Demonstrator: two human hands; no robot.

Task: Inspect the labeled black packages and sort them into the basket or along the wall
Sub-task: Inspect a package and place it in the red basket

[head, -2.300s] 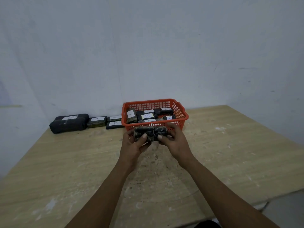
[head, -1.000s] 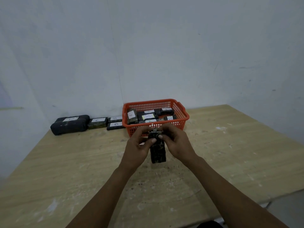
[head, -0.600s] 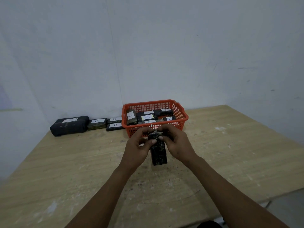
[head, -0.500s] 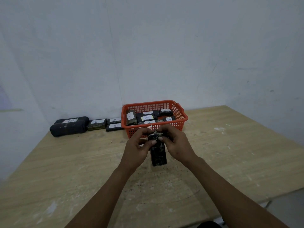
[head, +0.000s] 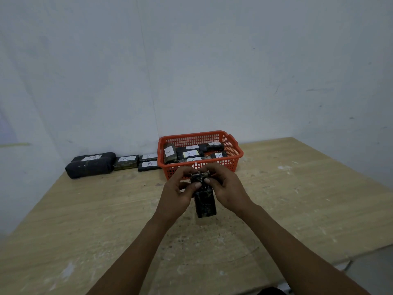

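The table (head: 297,199) spreads wide and bare on the right and on the near side, with its right and front edges in view; its back edge meets the wall (head: 212,71), where a row of labeled packages (head: 125,162) lies to the left of the orange basket (head: 234,154). The basket stands against the wall and holds several labeled packages, so there looks to be less free room inside it than along the wall row's near side. A couple of seconds ago the black package (head: 205,201) was held lengthwise across both hands just in front of the basket; it now stands on end, hanging down between them, and has kept that pose over the last second. The left hand (head: 178,194) and the right hand (head: 228,190) both pinch its upper end, thumbs on the near face. No label shows on the face turned to the camera, so the inspection seems unfinished and the sorting choice not yet made. The package is above the table, near the basket's front wall.
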